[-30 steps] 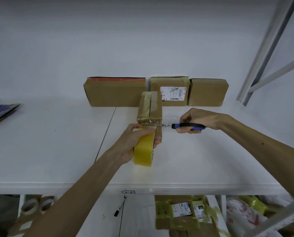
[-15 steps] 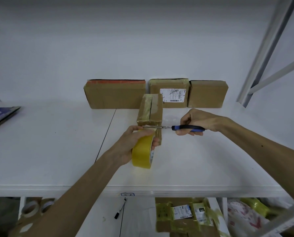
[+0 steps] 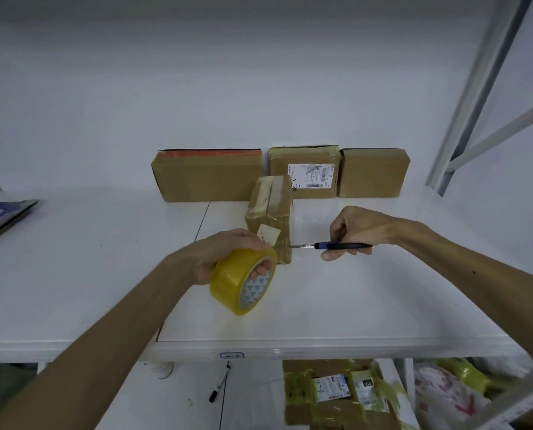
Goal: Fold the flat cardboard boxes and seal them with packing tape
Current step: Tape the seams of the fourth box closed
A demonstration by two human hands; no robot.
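Head: right hand (image 3: 356, 226) seemingly around scissors (image 3: 336, 245)

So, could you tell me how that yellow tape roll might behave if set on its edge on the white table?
The tape roll is round, so on its rim it would probably roll across the table. Laid flat it should stay put. The left hand holds it alone, fingers through the core, so it seems light.

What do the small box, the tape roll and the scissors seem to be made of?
Small box: matte brown cardboard, glossy tape strips over it. Tape roll: shiny yellowish translucent plastic film, likely. Scissors: silvery blades, probably metal; blue-black handles, probably plastic.
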